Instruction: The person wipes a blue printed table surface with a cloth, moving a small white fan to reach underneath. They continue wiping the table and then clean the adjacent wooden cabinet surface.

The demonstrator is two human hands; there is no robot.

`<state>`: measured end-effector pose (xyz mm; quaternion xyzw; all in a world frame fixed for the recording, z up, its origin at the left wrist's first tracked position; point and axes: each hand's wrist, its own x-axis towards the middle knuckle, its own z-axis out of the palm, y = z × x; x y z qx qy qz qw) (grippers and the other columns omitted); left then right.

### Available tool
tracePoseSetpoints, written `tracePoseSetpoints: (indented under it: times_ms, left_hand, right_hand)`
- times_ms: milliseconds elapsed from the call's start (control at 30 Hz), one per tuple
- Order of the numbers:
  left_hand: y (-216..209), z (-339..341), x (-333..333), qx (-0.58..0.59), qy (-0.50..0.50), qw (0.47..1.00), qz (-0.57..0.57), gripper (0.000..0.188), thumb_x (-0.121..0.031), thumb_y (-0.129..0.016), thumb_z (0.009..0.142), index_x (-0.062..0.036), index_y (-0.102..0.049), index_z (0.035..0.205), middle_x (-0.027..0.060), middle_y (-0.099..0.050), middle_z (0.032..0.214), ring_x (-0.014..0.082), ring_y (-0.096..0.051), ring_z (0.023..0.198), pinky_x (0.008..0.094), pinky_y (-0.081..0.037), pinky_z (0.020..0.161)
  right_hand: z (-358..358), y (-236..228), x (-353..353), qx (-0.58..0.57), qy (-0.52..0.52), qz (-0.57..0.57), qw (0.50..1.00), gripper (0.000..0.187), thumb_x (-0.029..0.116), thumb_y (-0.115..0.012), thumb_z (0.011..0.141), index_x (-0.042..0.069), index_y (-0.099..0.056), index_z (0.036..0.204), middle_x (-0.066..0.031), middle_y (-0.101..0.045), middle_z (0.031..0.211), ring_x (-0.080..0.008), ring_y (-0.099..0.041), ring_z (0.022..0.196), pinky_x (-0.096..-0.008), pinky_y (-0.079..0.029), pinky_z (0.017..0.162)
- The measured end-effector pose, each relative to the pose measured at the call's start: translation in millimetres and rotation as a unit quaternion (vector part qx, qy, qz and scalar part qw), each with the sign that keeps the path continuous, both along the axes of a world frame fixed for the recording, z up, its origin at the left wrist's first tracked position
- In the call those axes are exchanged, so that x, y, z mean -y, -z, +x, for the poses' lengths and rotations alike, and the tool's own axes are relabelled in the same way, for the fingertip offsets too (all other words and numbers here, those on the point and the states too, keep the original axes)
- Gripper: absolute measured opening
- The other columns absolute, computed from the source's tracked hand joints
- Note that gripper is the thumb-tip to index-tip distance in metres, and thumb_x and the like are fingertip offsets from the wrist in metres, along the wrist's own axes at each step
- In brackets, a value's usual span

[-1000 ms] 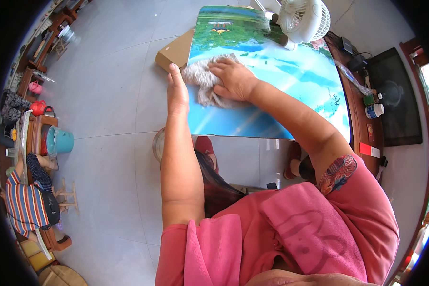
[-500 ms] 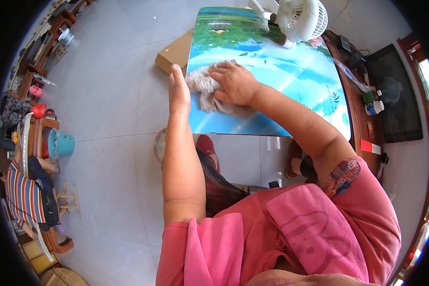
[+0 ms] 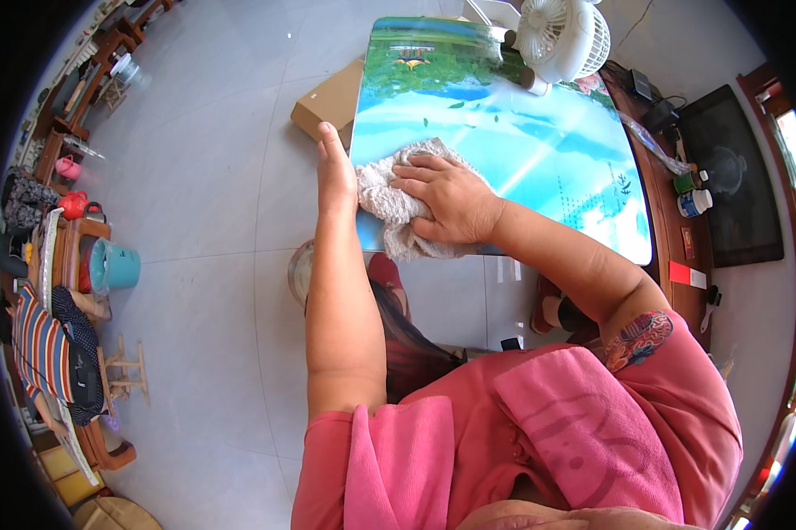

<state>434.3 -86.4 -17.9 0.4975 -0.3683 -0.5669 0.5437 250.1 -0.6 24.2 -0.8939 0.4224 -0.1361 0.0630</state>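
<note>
Surface: a rectangular surface (image 3: 539, 150) with a glossy blue-and-green landscape print, filling the upper middle of the view.
Cloth: a crumpled off-white terry cloth (image 3: 389, 199) lies at the near left corner of the surface, at 7 o'clock from its middle, and hangs a little over the near edge.
Left edge: the left hand (image 3: 334, 172) lies flat along it, fingers straight and together, pointing to 12 o'clock, touching the cloth's left side and gripping nothing.
Right hand: the right hand (image 3: 447, 199) presses palm down on the cloth, fingers spread wide and pointing to 9 o'clock, bunching it against the surface.
Arms: both forearms come in from 6 o'clock; the left runs straight up, the right angles in from 4 o'clock.
Open room on the surface: bare print stretches from the cloth toward 1 and 3 o'clock.
Far edge: a white round table fan (image 3: 564, 37) stands at 12 o'clock, well apart from the hands.
Beyond the left edge: a flat brown cardboard box (image 3: 327, 104) lies on the grey tiled floor (image 3: 212, 221) at 11 o'clock, near the left fingertips.
Right edge: a dark wooden sideboard (image 3: 672, 221) with 2 small bottles (image 3: 691, 194) runs beside it at 3 o'clock.
</note>
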Motion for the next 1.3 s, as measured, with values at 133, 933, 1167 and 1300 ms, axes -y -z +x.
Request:
tracePoseSetpoints:
  times_ms: [133, 933, 1167, 1300]
  left_hand:
    - [-19, -2, -10, -0.029, 0.005, 0.998, 0.046, 0.096, -0.073, -0.028, 0.097, 0.0054, -0.024, 0.153, 0.0214, -0.037, 0.153, 0.0308, -0.040, 0.140, 0.0393, -0.035, 0.114]
    - [-9, -7, -13, 0.382, 0.045, 0.923, 0.007, 0.074, -0.049, -0.054, 0.098, 0.0051, -0.038, 0.146, 0.0253, -0.060, 0.131, 0.0350, -0.060, 0.120, 0.0396, -0.046, 0.101]
    - [-5, -5, -14, 0.358, 0.056, 0.932, 0.009, 0.060, -0.026, -0.063, 0.094, 0.0043, -0.044, 0.142, 0.0239, -0.061, 0.130, 0.0338, -0.062, 0.115, 0.0402, -0.047, 0.099]
    - [-15, -9, -16, 0.399, 0.057, 0.915, 0.021, 0.054, -0.019, -0.061, 0.094, 0.0026, -0.045, 0.141, 0.0224, -0.062, 0.128, 0.0340, -0.063, 0.112, 0.0407, -0.048, 0.096]
  right_hand:
    - [1, 9, 16, 0.017, 0.014, -0.015, 1.000, 0.063, 0.036, -0.063, 0.078, 0.008, -0.058, 0.134, -0.0095, -0.053, 0.145, -0.0323, -0.041, 0.139, -0.0454, -0.034, 0.115]
    - [-23, 46, 397, -0.051, 0.320, 0.005, 0.946, 0.074, 0.064, -0.044, 0.090, 0.020, -0.045, 0.149, -0.0057, -0.036, 0.159, -0.0275, -0.028, 0.149, -0.0526, -0.027, 0.118]
    - [-107, 38, 429, -0.065, 0.437, 0.051, 0.896, 0.080, 0.069, -0.044, 0.089, 0.021, -0.038, 0.153, -0.0064, -0.031, 0.161, -0.0306, -0.025, 0.150, -0.0522, -0.024, 0.120]
    - [-150, 44, 409, -0.044, 0.493, 0.028, 0.868, 0.083, 0.069, -0.044, 0.089, 0.021, -0.034, 0.155, -0.0062, -0.027, 0.163, -0.0317, -0.023, 0.151, -0.0528, -0.024, 0.120]
